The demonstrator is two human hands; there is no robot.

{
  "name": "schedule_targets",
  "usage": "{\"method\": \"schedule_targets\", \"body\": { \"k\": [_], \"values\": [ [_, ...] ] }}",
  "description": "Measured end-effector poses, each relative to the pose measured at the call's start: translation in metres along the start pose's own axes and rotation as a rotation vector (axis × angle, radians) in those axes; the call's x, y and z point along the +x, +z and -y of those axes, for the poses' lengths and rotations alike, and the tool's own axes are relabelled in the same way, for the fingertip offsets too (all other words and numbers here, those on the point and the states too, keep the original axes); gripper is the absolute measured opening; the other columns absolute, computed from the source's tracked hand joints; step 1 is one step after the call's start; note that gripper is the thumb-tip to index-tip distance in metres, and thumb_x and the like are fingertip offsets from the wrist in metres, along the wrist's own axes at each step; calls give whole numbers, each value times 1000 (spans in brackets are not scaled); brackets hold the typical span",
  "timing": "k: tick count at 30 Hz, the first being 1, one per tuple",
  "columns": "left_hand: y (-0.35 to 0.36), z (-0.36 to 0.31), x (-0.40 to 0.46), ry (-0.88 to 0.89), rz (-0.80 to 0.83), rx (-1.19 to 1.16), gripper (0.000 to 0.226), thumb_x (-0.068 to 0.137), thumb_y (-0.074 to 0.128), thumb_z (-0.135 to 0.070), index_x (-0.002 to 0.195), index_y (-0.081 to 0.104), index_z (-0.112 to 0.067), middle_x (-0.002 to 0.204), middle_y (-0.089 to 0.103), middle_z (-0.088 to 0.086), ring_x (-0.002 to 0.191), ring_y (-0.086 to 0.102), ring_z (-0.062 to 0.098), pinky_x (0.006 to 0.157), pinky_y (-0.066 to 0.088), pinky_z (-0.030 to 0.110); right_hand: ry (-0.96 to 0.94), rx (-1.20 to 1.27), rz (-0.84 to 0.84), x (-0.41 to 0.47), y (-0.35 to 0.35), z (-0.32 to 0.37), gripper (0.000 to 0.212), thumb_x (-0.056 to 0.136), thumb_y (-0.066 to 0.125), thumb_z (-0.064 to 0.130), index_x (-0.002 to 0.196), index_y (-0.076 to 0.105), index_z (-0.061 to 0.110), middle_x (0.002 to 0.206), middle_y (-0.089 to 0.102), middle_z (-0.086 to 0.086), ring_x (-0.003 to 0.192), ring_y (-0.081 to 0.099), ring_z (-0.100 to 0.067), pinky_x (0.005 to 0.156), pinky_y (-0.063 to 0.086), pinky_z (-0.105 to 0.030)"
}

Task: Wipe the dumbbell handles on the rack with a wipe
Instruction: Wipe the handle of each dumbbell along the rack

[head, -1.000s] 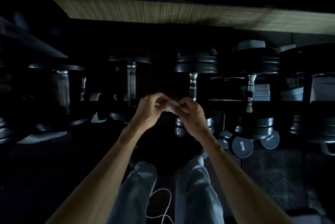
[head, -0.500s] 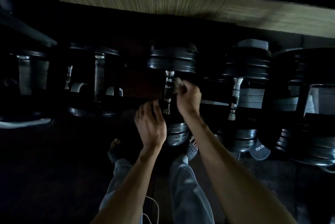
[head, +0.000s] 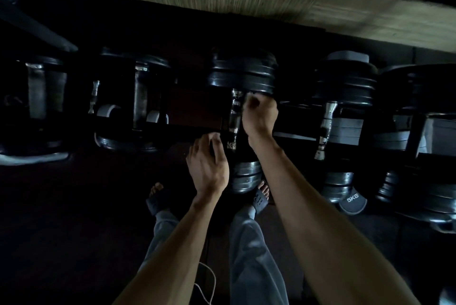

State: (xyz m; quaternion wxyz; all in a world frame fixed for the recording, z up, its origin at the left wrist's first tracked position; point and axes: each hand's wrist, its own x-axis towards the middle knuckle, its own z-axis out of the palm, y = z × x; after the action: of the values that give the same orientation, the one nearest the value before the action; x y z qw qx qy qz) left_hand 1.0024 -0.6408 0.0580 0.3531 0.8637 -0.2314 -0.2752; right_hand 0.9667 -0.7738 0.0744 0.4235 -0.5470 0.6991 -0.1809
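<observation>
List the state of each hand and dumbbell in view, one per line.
Right hand: fingers curled, at the top of the middle dumbbell's handle; wipe not visible.
Left hand: loosely curled, holding nothing, beside the handle's lower end.
Middle dumbbell: racked.
Right dumbbell: racked, handle untouched.
5KG dumbbell: below the rack, untouched.

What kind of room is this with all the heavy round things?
Probably a gym's weight area. Big dumbbells sit in a row on a rack, a small weight is marked 5KG, and the right hand is at one handle.
</observation>
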Motion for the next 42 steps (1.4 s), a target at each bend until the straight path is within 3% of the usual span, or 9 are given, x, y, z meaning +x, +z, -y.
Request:
{"method": "schedule_targets", "body": {
  "k": [4,7,13,19,22,26,33,38,42],
  "values": [
    [1,2,0,-24,-2,6,48,96,27,-42,100,68,-18,101,70,-2,98,63,18,91,46,39,-8,-185,298,-20,-15,-46,33,102,53,27,80,68,7,69,67,-5,60,63,-18,53,47,-30],
    [2,3,1,-25,-2,12,44,96,29,-40,96,67,-17,97,70,-2,95,62,21,89,47,40,16,-254,449,-22,-24,-62,36,100,57,30,77,68,4,67,62,-4,59,56,-17,52,41,-30],
    [1,0,0,-37,1,6,52,94,23,-46,102,68,-22,103,70,-5,101,60,14,94,44,37,17,3,84,-4,-6,-12,40,103,53,28,74,60,0,55,47,5,38,39,0,40,29,-16],
    [3,5,2,-52,4,13,43,96,29,-40,93,67,-19,94,70,-3,92,62,19,88,48,46,-70,-325,406,-47,-37,-43,40,103,52,25,65,57,15,56,54,5,45,47,-8,36,29,-15],
    [2,3,0,-44,-14,3,43,95,29,-40,95,69,-21,96,70,-5,94,62,18,88,48,44,-101,-236,274,-35,-27,-28,41,103,52,26,68,60,7,56,52,2,44,43,-5,41,30,-18],
    [0,-1,-1,-36,-3,5,47,93,26,-42,99,69,-23,100,71,-6,98,61,17,90,46,40,-61,5,-7,-11,0,2,44,103,53,24,60,50,18,53,48,8,43,48,5,45,31,-14],
    [0,-1,-2,-31,1,31,52,91,24,-45,98,70,-21,100,70,-5,99,60,17,87,42,35,-92,-252,263,-41,-23,-33,35,104,49,16,73,61,6,60,57,0,41,46,-5,35,29,-13],
    [1,2,0,-27,13,38,52,91,23,-46,101,69,-24,102,70,-6,101,60,16,92,46,43,-153,-121,47,-22,-11,6,40,104,47,10,64,51,7,55,49,7,45,53,7,38,32,-9],
    [1,4,1,-9,24,50,49,91,26,-45,101,69,-23,100,70,-5,97,60,17,90,46,40,-224,-125,45,-37,-13,-14,30,103,48,11,76,59,6,63,60,-2,53,58,-16,39,38,-23]
  ]
}}
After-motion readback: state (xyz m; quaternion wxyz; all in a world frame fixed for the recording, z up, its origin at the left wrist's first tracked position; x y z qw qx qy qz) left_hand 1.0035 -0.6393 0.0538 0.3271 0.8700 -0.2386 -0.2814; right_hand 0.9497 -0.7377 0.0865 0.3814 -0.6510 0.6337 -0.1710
